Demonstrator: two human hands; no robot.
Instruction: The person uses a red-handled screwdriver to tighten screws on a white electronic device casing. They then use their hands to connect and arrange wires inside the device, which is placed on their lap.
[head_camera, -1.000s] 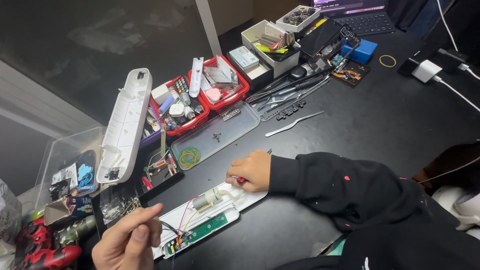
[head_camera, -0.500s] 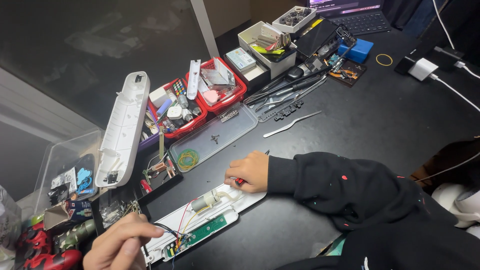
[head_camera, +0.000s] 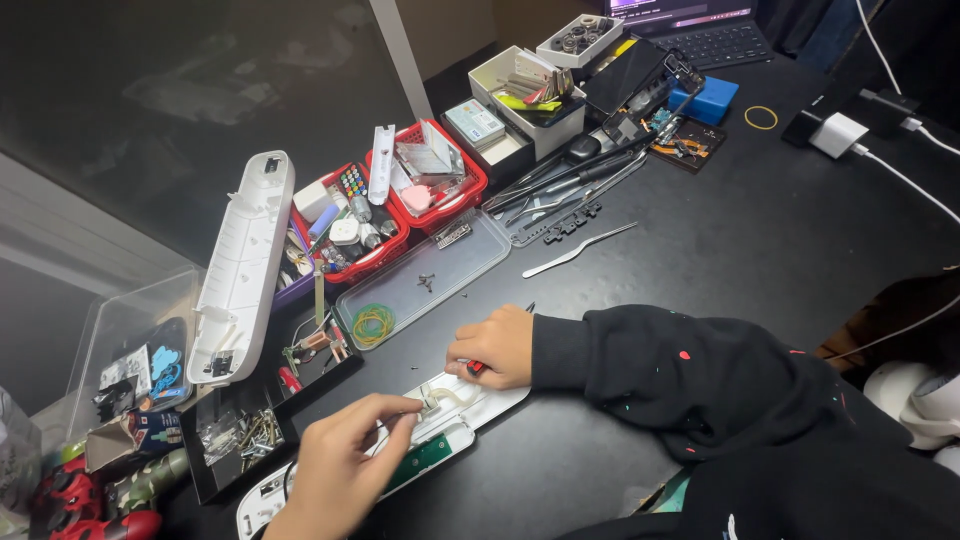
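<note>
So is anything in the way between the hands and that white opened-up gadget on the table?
Nothing visible is. The left hand already has its fingertips on the parts inside the open white casing, and the right hand rests at its far end, gripping a red-handled tool. The clear tray lies beyond, off to the side.

You work under even, soft overhead light; the dark worktop shows faint sheen, shadows stay weak. Your left hand is motion-blurred, and the frame's edges bend slightly.
</note>
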